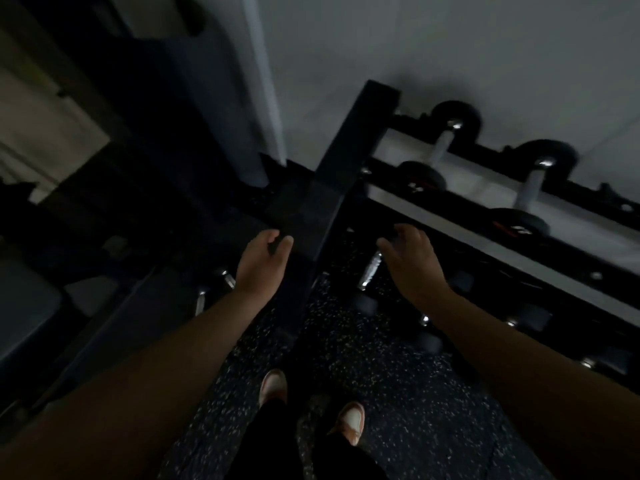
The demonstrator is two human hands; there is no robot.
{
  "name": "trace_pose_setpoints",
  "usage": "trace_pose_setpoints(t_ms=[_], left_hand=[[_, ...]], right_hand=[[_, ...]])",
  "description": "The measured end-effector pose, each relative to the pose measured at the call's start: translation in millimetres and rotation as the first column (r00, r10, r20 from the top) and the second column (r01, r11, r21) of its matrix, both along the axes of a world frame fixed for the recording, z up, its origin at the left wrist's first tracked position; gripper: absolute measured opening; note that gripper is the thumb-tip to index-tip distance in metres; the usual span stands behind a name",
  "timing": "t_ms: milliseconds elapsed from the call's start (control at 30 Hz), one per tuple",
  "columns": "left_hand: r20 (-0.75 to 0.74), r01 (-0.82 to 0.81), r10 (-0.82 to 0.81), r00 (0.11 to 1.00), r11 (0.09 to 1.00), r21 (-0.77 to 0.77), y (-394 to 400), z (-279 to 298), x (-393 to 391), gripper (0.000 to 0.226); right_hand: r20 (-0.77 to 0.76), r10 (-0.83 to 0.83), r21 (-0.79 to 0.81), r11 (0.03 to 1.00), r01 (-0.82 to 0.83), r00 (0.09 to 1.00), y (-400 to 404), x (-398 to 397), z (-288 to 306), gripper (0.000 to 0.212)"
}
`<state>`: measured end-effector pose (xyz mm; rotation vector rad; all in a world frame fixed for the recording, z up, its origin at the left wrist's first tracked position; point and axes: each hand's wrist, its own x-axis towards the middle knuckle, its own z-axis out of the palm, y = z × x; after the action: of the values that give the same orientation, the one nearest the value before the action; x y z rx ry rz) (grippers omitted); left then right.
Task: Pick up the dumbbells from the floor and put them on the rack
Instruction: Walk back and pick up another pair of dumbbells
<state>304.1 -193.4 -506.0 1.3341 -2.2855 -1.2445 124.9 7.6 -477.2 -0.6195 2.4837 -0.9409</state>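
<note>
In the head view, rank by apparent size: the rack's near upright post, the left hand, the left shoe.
1. Upright post, clearly largest.
2. Left hand.
3. Left shoe, smallest as seen, though it lies farther from the camera and is partly covered by the trouser leg.

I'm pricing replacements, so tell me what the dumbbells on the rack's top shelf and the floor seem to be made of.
Racked dumbbell: heads matte black, probably rubber-coated, since they show no glare; the handle is pale and bright at its collar, likely chromed steel. Its neighbour looks the same. Floor: black with pale flecks, likely speckled rubber gym matting. The dim, blurred picture leaves all of it uncertain.
</note>
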Motion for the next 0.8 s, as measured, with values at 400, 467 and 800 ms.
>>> trace_pose_setpoints(t_ms=[400,467,800], left_hand=[[0.333,-0.291,0.239,0.912,0.950,0.116,-81,-146,267,0.041],[0.381,-0.288,0.220,0.898,0.949,0.131,-106,-183,291,0.043],[0.412,-0.304,0.198,0.889,0.929,0.210,-229,-404,301,0.051]], right_hand=[[0.247,0.366,0.167,0.896,-0.411,0.897,-154,206,-147,0.063],[0.270,0.371,0.199,0.881,-0.428,0.888,-181,236,-183,0.062],[0.362,0.323,0.244,0.872,-0.424,0.874,-289,297,-409,0.065]])
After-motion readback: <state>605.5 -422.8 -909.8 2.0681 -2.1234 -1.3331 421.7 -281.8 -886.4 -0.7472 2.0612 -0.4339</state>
